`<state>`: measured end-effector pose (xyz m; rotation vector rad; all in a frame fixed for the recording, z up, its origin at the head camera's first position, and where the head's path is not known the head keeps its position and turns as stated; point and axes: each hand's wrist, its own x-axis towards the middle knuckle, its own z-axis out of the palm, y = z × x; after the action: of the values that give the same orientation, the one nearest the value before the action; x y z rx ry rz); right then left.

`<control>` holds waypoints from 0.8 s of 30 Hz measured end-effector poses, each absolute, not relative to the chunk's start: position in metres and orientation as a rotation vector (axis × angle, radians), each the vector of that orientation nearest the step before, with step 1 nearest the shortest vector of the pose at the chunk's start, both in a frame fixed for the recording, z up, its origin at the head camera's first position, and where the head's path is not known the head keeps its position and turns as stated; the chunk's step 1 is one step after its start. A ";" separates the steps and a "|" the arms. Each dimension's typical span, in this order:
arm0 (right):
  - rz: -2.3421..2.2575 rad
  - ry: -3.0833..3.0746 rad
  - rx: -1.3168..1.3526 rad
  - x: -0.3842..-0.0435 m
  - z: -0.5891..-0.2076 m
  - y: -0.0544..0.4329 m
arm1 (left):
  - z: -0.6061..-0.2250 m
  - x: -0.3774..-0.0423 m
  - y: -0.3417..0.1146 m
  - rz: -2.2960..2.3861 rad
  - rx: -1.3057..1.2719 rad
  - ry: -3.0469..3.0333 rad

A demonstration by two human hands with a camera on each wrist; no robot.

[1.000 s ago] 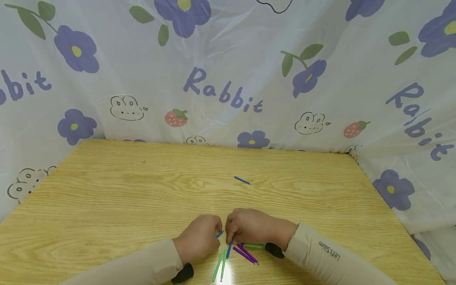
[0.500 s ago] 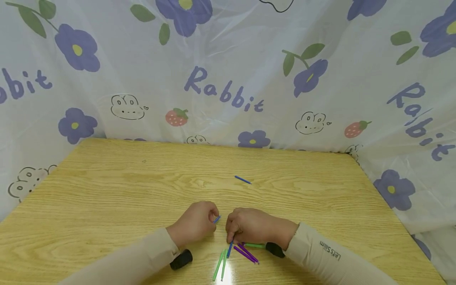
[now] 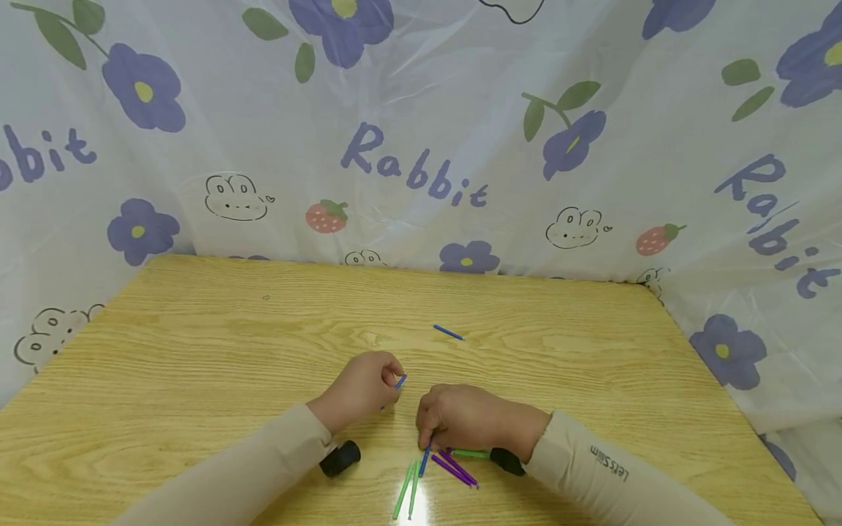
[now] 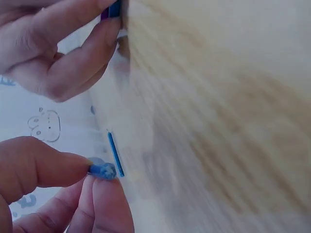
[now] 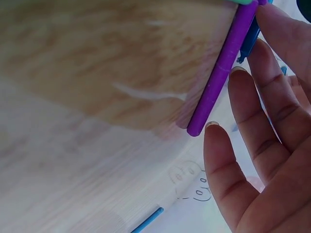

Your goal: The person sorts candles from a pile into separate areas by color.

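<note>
Blue shows at the fingertips of both hands, which stand apart above the near part of a wooden table (image 3: pixel 263 351). The left hand (image 3: pixel 360 387) pinches a blue stick (image 3: pixel 401 380) between thumb and finger, one speckled end poking out past the fingertips in the left wrist view. The right hand (image 3: pixel 463 416), lower and nearer the pile, pinches the upper end of a second blue stick (image 3: pixel 424 463), which slants down towards the near edge. Just left of that stick lie two green sticks (image 3: pixel 404 491), their upper ends close together and their lower ends spread. On its other side, two purple sticks (image 3: pixel 452 470) lie nearly side by side, and a third green stick (image 3: pixel 470 454) reaches from near their upper ends towards the right wrist. Farther out, well apart from the rest, a lone blue stick (image 3: pixel 449 332) lies on the wood. Beige sleeves (image 3: pixel 263 467) cover both arms, and a black object (image 3: pixel 340 459) sits by each wrist. Behind the table hangs a white sheet (image 3: pixel 421 95) printed with purple flowers, rabbits and strawberries.
</note>
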<state>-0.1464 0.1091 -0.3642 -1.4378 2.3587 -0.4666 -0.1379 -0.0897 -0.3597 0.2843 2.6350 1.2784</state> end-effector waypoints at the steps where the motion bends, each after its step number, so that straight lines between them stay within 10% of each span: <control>1: -0.468 2.358 -1.441 -0.147 -0.364 0.109 | -0.359 -0.139 -0.089 1.290 0.283 2.631; 24: -0.443 2.352 -1.489 -0.148 -0.365 0.108 | -0.369 -0.170 -0.082 1.601 0.163 2.459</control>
<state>-0.1480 0.1083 -0.3651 -1.4887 2.3518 -0.4433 -0.1698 -0.0822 -0.3685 0.1630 2.4592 1.6007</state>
